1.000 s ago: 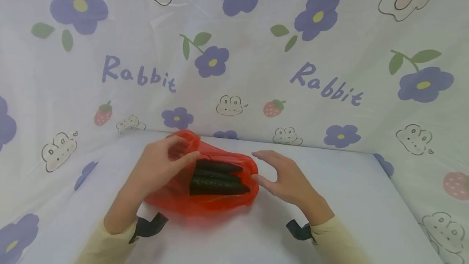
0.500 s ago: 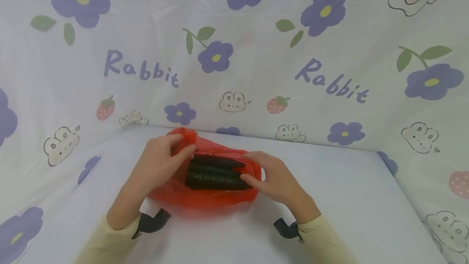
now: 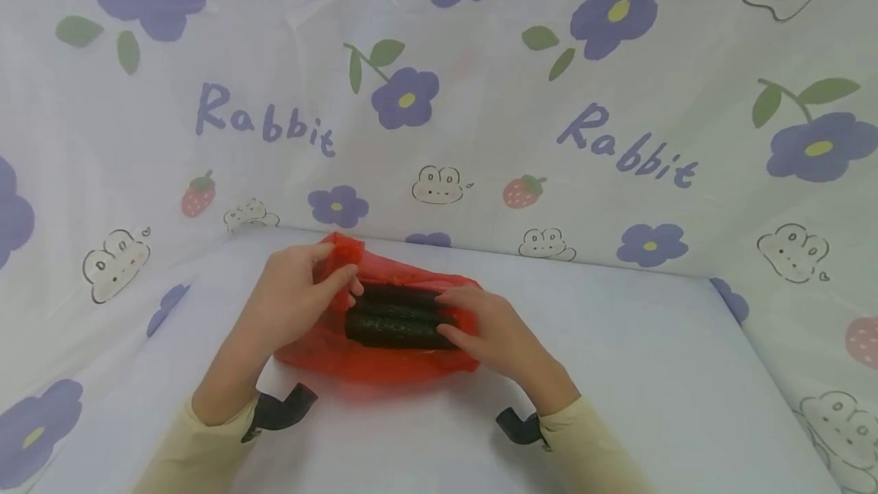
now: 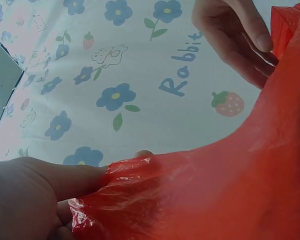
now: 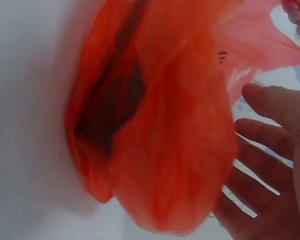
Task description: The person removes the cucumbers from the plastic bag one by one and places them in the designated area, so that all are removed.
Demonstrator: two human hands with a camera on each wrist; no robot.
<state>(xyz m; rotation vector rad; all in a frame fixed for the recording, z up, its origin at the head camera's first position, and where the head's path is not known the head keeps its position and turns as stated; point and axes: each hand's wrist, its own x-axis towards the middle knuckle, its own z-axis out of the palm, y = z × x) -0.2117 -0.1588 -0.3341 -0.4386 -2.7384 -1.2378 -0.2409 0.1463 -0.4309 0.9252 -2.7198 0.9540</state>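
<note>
In the head view, dark green cucumbers [image 3: 398,332] lie side by side in the mouth of a red plastic bag [image 3: 322,353]. My left hand [image 3: 291,292] pinches the bag's upper left edge between thumb and fingers; the left wrist view shows the bunched film [image 4: 125,180] in that grip. Over the cucumbers' right ends is my right hand [image 3: 497,330], thumb and fingers spread apart. From the right wrist, its fingers [image 5: 265,170] look extended beside the bag wall, which hides their tips. Dark cucumber shapes [image 5: 112,107] show through the film.
The bag sits on a white tabletop [image 3: 617,372] toward its back edge. Behind it hangs a white cloth [image 3: 480,136] printed with purple flowers, strawberries and rabbits. A dark curved mount [image 3: 284,408] is strapped on each wrist.
My right hand has moved left, from beside the bag onto the cucumbers' right ends. The left hand has kept its place at the bag's edge. The head view has tilted slightly down.
</note>
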